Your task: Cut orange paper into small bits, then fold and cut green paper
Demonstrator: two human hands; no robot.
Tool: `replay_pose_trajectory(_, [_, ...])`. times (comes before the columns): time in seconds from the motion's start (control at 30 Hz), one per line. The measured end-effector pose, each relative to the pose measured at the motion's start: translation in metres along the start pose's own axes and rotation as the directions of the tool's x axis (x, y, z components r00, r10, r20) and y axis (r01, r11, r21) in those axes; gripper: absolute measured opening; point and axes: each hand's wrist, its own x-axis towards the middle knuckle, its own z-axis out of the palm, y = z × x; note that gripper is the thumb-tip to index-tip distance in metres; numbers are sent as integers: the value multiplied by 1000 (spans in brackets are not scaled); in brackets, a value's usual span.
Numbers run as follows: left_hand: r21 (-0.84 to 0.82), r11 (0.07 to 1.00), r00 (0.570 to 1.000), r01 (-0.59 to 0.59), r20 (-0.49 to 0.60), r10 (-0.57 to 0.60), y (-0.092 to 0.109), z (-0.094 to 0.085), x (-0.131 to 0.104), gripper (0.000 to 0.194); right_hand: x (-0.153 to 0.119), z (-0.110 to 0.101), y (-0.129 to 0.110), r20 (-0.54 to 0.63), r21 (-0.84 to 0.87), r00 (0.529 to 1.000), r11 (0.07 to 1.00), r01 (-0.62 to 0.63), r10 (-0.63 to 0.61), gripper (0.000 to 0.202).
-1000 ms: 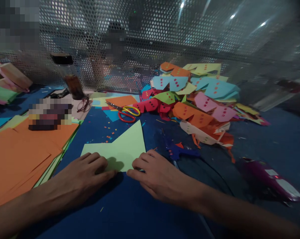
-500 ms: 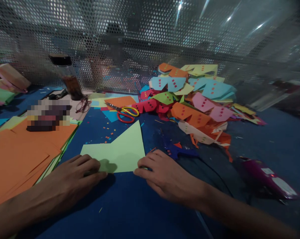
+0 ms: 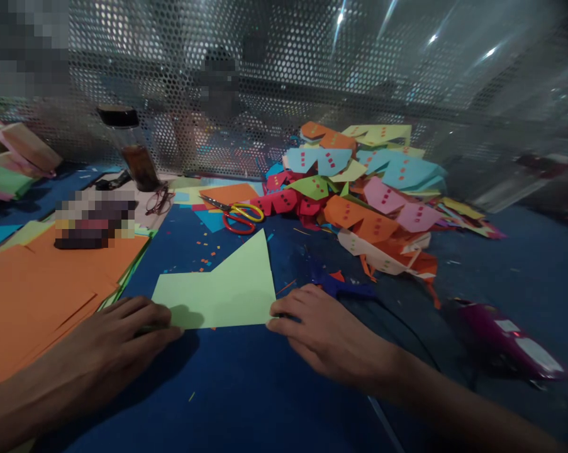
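The left hand (image 3: pixel 128 333) touches one end of the green paper (image 3: pixel 222 292), and the right hand (image 3: pixel 319 324) touches the other end. Scissors (image 3: pixel 229 208) lie beyond both hands. A glue gun (image 3: pixel 343 287) lies just past the right hand.

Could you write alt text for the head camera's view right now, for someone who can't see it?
Two bare hands, the left and the right, rest at the lower corners of a pale green paper on a blue table. Beyond it lie scissors and a colourful pile of cut paper; orange sheets are at left.
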Motion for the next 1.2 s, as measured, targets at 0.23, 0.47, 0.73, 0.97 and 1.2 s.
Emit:
replay_pose_trajectory(0.23, [-43,999,998,22,-56,-24,-7,-1,-12,30,-3,-1,2,-6,1,1000,1000,-2,2,21])
replay_pose_trajectory(0.47, [-27,1000,998,6,-68,-8,-14,-1,-19,29,-8,-1,6,-5,15,1000,1000,-13,13,22])
replay_pose_trajectory(0.73, [-61,995,988,78,-127,-85,-8,-4,-28,27,-11,-2,8,4,18,1000,1000,-13,13,25])
replay_pose_trajectory(0.97, [-6,1000,991,23,-133,-24,-11,-2,-37,30,-12,-1,10,22,32,1000,999,-11,10,27])
replay_pose_trajectory(1.2, [-90,973,962,211,-154,-223,-4,0,-41,32,-13,-1,10,-3,30,1000,1000,-7,7,27])
